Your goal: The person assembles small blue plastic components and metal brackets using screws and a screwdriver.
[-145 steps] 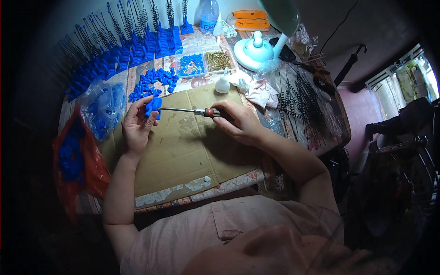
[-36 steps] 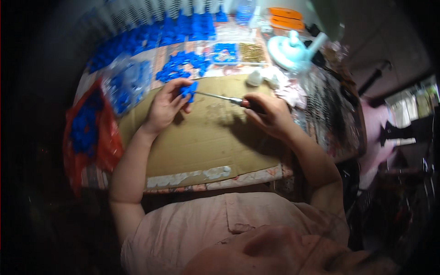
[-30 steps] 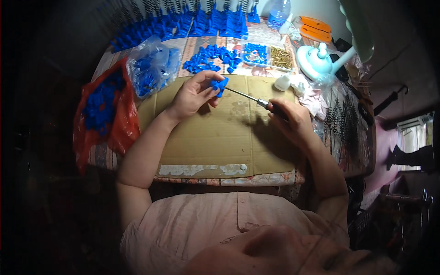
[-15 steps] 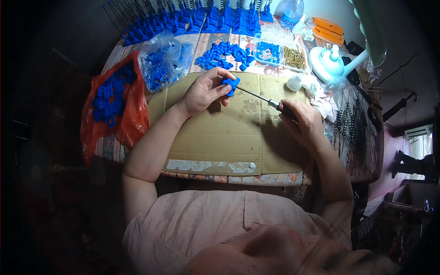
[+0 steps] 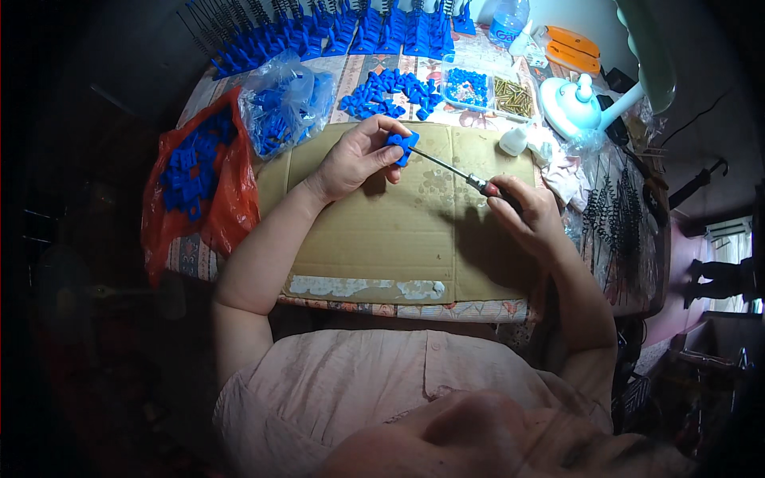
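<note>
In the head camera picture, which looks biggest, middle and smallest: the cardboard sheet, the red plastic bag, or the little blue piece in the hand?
1. Flat brown cardboard sheet
2. Red plastic bag
3. Small blue plastic piece

- Small bright-blue plastic part [image 5: 402,144], pinched at upper centre.
- Slim screwdriver [image 5: 454,170]: silver metal shaft, dark grip with a red band.
- Flat brown cardboard sheet [image 5: 398,231], pale whitish torn strip along its lower edge.
- Red-orange plastic bag [image 5: 227,203], left, full of blue pieces.
- Clear plastic bag [image 5: 283,103], blue pieces inside.
- Loose blue pile [image 5: 386,89], top centre.
- Floral tablecloth [image 5: 446,309]: multicoloured pattern.
- Pale pink shirt [image 5: 382,382], bottom.
</note>
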`<state>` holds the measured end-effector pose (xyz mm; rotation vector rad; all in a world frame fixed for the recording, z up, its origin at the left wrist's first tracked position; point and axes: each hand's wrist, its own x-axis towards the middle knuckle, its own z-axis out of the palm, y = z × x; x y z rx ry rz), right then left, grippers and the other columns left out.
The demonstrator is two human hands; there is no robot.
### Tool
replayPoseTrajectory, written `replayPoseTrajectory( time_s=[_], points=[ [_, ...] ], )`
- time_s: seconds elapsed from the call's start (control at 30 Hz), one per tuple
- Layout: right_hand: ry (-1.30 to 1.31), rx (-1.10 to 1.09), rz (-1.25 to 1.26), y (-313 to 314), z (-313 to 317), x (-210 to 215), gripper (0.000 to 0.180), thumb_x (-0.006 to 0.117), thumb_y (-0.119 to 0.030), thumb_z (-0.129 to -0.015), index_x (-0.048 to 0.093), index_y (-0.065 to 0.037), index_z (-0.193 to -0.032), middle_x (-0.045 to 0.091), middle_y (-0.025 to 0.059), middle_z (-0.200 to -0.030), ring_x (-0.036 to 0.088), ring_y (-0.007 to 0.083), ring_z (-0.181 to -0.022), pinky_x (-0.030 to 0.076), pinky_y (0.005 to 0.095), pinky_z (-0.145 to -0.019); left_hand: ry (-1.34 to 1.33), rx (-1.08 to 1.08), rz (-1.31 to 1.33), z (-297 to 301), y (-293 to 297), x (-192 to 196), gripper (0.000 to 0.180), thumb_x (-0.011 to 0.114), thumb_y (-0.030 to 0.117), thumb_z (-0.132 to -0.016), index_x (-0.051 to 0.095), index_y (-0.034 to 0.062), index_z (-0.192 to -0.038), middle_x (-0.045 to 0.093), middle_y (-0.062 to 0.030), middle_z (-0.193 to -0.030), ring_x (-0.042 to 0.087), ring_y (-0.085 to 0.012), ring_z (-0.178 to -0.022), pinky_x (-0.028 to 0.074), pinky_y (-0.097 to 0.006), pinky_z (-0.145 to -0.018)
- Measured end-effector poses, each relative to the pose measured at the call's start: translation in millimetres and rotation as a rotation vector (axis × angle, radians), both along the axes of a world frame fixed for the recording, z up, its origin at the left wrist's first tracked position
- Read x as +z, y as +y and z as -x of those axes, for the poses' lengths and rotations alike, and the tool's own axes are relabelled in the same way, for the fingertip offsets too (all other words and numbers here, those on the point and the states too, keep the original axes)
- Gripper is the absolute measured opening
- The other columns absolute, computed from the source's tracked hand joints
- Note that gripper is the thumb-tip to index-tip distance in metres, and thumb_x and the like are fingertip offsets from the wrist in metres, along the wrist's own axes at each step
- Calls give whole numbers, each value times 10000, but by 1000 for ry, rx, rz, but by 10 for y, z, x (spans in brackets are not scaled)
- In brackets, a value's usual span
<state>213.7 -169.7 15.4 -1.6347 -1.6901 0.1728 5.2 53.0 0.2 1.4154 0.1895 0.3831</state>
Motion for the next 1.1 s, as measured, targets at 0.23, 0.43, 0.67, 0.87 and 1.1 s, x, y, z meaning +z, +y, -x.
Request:
replayPoseTrajectory(
  time_s=[0.23,0.43,0.67,0.87,1.1],
  points=[
    [553,30,370,-14,-37,61,251,574,-233,-955,639,-11,-1050,535,-48,-730,456,24,-669,373,207,-588,26,-3,-2,-6,13,-26,217,600,128,-945,512,98,-1141,592,-46,-896,595,-98,-730,508,-239,-683],
    [837,50,491,4,-71,38,276,553,-241,-976,630,11,-1055,536,-65,-770,457,27,-713,377,197,-620,17,0,-2,-7,16,-20,218,595,126,-947,512,91,-1146,591,-45,-895,593,-93,-729,507,-233,-681],
    [262,-76,187,-3,54,67,239,677,-197,-874,627,-44,-1052,684,59,-829,667,157,-719,500,273,-628,29,-16,3,-7,-17,29,232,591,135,-951,507,85,-1162,592,-45,-900,591,-92,-729,505,-235,-688],
    [-199,-32,-32,9,73,52,264,719,-198,-817,634,-84,-1039,695,102,-870,686,264,-743,538,356,-627,14,-5,-16,-4,-25,-22,236,596,146,-950,506,81,-1158,591,-43,-901,588,-90,-734,503,-236,-690],
    [4,-9,132,-21,58,98,232,675,-218,-858,650,-67,-1032,690,109,-844,678,274,-726,521,352,-628,21,-22,4,-3,-38,-1,244,608,155,-944,518,80,-1159,596,-44,-896,587,-87,-727,500,-230,-683]
  ],
)
